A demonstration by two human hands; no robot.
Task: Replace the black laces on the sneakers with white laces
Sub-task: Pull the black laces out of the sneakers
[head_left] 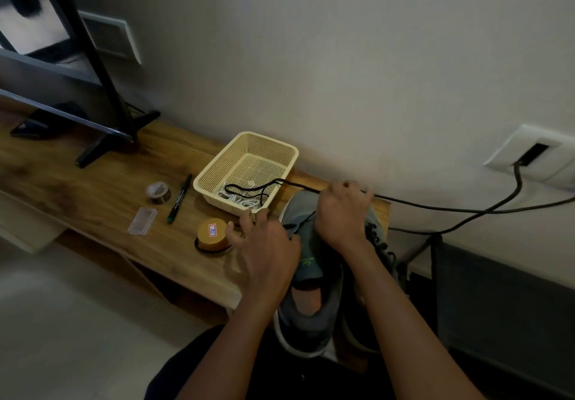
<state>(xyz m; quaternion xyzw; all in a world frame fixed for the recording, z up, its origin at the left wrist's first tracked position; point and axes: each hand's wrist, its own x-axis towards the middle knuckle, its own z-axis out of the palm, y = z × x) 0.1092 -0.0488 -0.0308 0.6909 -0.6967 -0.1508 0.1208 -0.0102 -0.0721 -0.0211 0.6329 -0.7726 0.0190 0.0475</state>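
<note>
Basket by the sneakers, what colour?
Cream, with a perforated mesh pattern; the basket shows best in the head view.

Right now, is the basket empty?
Not empty. The basket holds coiled white laces, and a black lace lies on them, trailing over the rim.

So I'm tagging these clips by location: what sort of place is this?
Most likely a room in a home, perhaps a living room: a screen on a black stand sits on a low wooden console against a plain wall, with a socket plate and cables beside it.
</note>
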